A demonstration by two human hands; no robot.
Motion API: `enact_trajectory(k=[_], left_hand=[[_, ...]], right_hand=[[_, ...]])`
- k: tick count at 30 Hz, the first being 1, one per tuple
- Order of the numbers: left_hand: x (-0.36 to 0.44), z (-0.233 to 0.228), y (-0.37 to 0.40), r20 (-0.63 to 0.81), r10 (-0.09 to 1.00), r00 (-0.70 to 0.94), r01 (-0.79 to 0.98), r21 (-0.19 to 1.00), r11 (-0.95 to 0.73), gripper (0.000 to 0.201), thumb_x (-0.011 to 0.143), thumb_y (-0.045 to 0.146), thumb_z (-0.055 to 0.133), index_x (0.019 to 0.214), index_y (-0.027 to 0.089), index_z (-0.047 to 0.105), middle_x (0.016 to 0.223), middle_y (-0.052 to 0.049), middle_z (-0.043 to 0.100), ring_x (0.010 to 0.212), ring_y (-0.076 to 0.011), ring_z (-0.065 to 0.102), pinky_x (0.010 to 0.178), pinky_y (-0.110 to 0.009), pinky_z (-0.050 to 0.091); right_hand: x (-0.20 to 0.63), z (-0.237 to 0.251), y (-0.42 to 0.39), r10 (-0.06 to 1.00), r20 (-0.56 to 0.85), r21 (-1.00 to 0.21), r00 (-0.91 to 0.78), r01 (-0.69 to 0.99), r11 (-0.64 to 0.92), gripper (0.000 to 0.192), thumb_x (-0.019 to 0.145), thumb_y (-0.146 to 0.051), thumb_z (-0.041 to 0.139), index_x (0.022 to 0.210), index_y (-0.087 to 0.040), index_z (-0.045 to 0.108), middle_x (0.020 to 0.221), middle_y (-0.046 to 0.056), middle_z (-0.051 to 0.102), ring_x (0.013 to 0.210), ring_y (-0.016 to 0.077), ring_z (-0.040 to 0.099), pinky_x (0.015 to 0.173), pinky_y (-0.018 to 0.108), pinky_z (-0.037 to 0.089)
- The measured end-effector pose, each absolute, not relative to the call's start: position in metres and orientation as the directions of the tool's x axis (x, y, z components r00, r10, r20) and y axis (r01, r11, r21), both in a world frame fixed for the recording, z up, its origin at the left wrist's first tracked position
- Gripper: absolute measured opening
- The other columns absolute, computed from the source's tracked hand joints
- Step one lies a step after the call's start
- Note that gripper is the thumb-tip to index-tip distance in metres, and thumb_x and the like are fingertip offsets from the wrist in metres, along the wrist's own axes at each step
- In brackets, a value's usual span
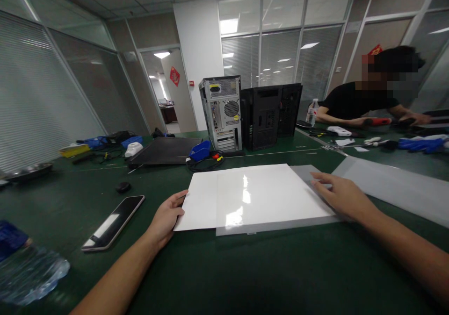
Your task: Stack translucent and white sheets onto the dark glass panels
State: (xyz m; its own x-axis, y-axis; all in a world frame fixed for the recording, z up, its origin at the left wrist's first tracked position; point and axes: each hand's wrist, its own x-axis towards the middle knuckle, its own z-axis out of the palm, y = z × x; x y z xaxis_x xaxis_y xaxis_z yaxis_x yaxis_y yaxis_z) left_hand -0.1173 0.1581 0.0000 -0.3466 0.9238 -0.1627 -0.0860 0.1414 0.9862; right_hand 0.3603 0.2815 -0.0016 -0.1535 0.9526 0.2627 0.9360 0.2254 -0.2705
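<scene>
hands 2 | left hand [167, 217] and right hand [342, 194] flat on white sheet [252, 196] | towers [221, 113] 3

We work at a dark green table [245, 277]. At its middle lies a glossy white sheet [252, 196] on a grey panel [280, 224]. At nine o'clock of it lies a phone [114, 221], with a small black puck [123, 187] just beyond; at eight o'clock, a water bottle [28, 273]. At twelve o'clock stand a grey computer case [221, 113] and a black computer case [270, 115], at eleven a flat black panel [164, 150] and a blue tool [199, 151]. At three o'clock lies a pale grey sheet [393, 186].
</scene>
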Motion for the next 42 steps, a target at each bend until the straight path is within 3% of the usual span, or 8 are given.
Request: enact_trajectory(k=[7,15,23,28,31,35,42], left_hand=[[-0.118,-0.001,0.158,-0.150,0.925,-0.349,-0.080,0.988,0.130,0.072,0.057,-0.008,0.050,0.125,0.016,0.053,0.128,-0.013,0.061,0.059,-0.0117,0.063,0.046,-0.021,0.047],[-0.117,0.001,0.158,-0.163,0.917,-0.364,-0.088,0.986,0.140,0.072,0.058,-0.008,0.052,0.125,0.017,0.055,0.125,-0.012,0.063,0.055,-0.0103,0.061,0.047,-0.022,0.046],[-0.115,0.004,0.157,-0.176,0.909,-0.377,-0.094,0.984,0.151,0.071,0.059,-0.007,0.053,0.124,0.018,0.056,0.127,-0.012,0.062,0.057,-0.0107,0.062,0.048,-0.022,0.046],[-0.117,0.002,0.158,-0.167,0.917,-0.363,-0.076,0.986,0.149,0.072,0.059,-0.007,0.053,0.127,0.017,0.054,0.130,-0.013,0.060,0.057,-0.0105,0.062,0.047,-0.022,0.045],[-0.118,0.001,0.158,-0.163,0.916,-0.366,-0.069,0.987,0.148,0.071,0.059,-0.007,0.053,0.126,0.018,0.055,0.128,-0.012,0.061,0.055,-0.0101,0.061,0.047,-0.022,0.045],[-0.118,0.000,0.159,-0.166,0.913,-0.374,-0.071,0.986,0.150,0.071,0.059,-0.007,0.053,0.126,0.018,0.057,0.125,-0.012,0.063,0.056,-0.0103,0.061,0.048,-0.022,0.046],[-0.119,-0.001,0.160,-0.166,0.910,-0.379,-0.094,0.986,0.141,0.068,0.061,-0.007,0.054,0.124,0.018,0.058,0.123,-0.011,0.064,0.055,-0.0096,0.061,0.048,-0.021,0.047]], right_hand=[[0.366,-0.005,0.281,0.934,0.177,-0.194,-0.311,0.919,0.343,0.053,0.091,-0.056,0.036,0.113,-0.021,0.069,0.116,0.008,0.066,0.102,0.0272,0.061,0.087,0.045,0.048],[0.349,-0.004,0.275,0.906,0.233,-0.277,-0.353,0.869,0.410,0.056,0.092,-0.059,0.035,0.127,-0.024,0.061,0.128,0.005,0.060,0.107,0.0242,0.060,0.095,0.044,0.047],[0.353,-0.002,0.274,0.890,0.197,-0.212,-0.410,0.869,0.447,0.052,0.092,-0.057,0.036,0.114,-0.024,0.069,0.118,0.006,0.065,0.105,0.0245,0.060,0.091,0.042,0.049],[0.343,-0.006,0.270,0.872,0.190,-0.234,-0.451,0.842,0.486,0.053,0.093,-0.057,0.037,0.129,-0.026,0.059,0.132,0.002,0.058,0.119,0.0231,0.054,0.101,0.042,0.044],[0.343,-0.004,0.269,0.822,0.265,-0.215,-0.504,0.800,0.560,0.049,0.094,-0.053,0.037,0.129,-0.027,0.059,0.133,0.001,0.057,0.121,0.0220,0.052,0.106,0.042,0.040],[0.350,0.000,0.271,0.826,0.338,-0.139,-0.451,0.844,0.518,0.048,0.094,-0.051,0.035,0.118,-0.024,0.067,0.121,0.005,0.064,0.110,0.0245,0.059,0.097,0.044,0.045],[0.347,-0.004,0.271,0.863,0.188,-0.158,-0.469,0.853,0.498,0.051,0.092,-0.056,0.037,0.115,-0.024,0.069,0.117,0.004,0.066,0.104,0.0239,0.061,0.091,0.043,0.049]])
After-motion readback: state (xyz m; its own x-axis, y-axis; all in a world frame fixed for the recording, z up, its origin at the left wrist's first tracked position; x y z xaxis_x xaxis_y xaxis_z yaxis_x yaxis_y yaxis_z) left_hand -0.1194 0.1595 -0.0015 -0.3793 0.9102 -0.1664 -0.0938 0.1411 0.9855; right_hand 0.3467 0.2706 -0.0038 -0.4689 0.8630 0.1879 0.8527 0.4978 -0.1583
